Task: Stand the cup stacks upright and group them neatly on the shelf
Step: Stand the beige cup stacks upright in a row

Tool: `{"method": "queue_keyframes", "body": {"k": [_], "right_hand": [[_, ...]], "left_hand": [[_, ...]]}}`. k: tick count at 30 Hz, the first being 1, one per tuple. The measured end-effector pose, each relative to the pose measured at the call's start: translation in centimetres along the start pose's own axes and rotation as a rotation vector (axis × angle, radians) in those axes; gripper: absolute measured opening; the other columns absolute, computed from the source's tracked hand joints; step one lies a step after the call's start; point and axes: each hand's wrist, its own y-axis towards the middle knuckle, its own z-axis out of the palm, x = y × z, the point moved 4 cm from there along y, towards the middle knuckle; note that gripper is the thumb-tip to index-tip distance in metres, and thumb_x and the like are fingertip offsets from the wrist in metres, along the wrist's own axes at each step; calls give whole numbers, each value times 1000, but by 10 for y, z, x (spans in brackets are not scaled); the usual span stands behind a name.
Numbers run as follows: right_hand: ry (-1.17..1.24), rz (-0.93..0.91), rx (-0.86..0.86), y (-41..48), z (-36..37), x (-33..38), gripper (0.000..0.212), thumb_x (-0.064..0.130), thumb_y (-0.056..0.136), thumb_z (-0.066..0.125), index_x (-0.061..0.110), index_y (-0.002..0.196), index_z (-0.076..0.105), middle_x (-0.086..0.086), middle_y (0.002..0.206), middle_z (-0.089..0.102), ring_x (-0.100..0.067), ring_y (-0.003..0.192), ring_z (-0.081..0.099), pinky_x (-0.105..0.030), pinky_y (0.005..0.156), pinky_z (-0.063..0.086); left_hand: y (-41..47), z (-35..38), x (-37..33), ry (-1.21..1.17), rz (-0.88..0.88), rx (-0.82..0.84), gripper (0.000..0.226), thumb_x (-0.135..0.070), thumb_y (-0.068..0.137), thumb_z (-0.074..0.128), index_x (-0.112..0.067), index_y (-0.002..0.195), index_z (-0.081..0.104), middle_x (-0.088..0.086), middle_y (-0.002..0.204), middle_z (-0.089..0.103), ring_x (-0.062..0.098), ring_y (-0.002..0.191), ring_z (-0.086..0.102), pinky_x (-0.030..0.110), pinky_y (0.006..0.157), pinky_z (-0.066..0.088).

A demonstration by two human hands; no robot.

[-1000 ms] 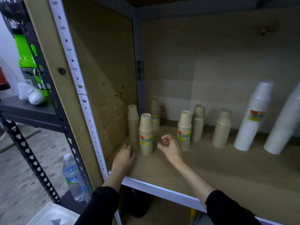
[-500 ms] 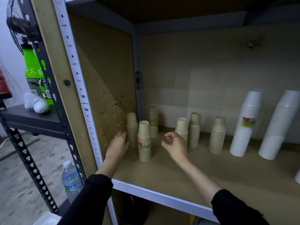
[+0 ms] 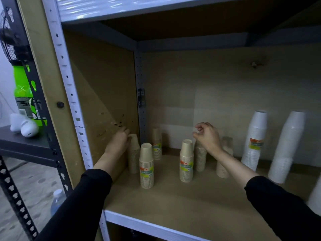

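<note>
Nearest the front edge of the brown fibreboard shelf (image 3: 182, 204) stands an upright stack of tan paper cups with a green and orange label (image 3: 146, 166), free of both hands. Just right of it and slightly deeper is a 2nd labelled tan cup stack (image 3: 186, 160), also upright and untouched, with a plain tan stack (image 3: 200, 158) close behind it. The left hand (image 3: 119, 142), reaching out of a black sleeve (image 3: 83, 200), lies against the left side of a plain tan cup stack by the side wall (image 3: 134, 153), fingers curved onto its upper cups; whether they truly clasp it cannot be told, since the stack hides the fingertips. The right hand (image 3: 207, 136) hovers above the plain tan stack behind the 2nd labelled one, fingers loosely curled with thumb and forefinger near each other, holding nothing. Its wrist partly covers another plain tan stack (image 3: 224, 164) further right. Deeper, in the back left corner beside the perforated metal post (image 3: 141, 110), stands a labelled tan stack (image 3: 157, 145). Towards the right, 2 tall stacks of white plastic cups (image 3: 255, 141) lean against the back panel, 1 carrying an orange and green label, the other (image 3: 286, 148) plain. All 6 tan stacks are upright.
</note>
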Motion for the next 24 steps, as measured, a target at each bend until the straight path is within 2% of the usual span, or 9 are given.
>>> {"method": "queue_keyframes", "body": {"k": [7,14,17,24], "right_hand": [[-89,55,82,27,-2,-21,33,11,83,63,0,114,61,-16,118,60,-27,109,57,-30,91,43],[-237,88,246,37,14,-36,37,13,88,57,2,123,56,-15,128,55,-27,118,53,-29,97,41],[-287,106,293,39,19,-41,37,15,90,53,2,125,54,-15,130,52,-28,120,50,-30,99,40],[-313,108,341,45,29,-43,29,14,91,53,-1,111,66,-19,123,59,-32,113,55,-32,95,44]], "left_hand": [[20,3,3,-17,-12,33,38,-5,95,46,-2,133,46,17,137,49,30,123,52,34,100,44],[32,17,12,-78,-42,122,31,-7,94,49,0,124,54,19,124,60,29,113,58,34,94,48],[33,22,15,-73,-34,135,31,-9,94,49,-2,123,55,17,125,60,27,113,58,32,93,47],[32,19,16,-61,14,109,30,-9,94,50,-3,123,57,15,127,58,26,116,55,28,91,43]]}}
